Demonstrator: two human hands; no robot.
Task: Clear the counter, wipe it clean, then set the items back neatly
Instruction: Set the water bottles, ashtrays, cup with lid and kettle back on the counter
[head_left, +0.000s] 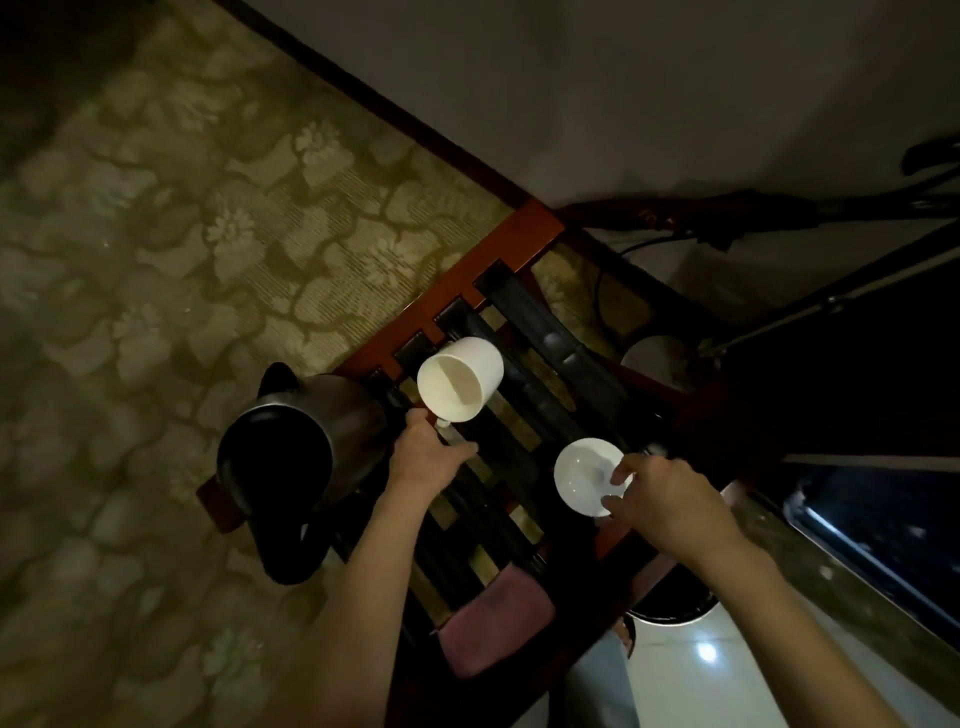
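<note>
We have the white cup (460, 379) tipped on its side above the slatted wooden rack (524, 415), our left hand (423, 457) pinching its handle, and the white saucer (589, 475) just beside it, our right hand (657, 499) gripping its rim. The light is dim, so we judge rather than see that both are lifted clear. We do best to level the cup and lower each piece onto the slats, near the kettle (296, 452) and away from the pink cloth (493, 623).
</note>
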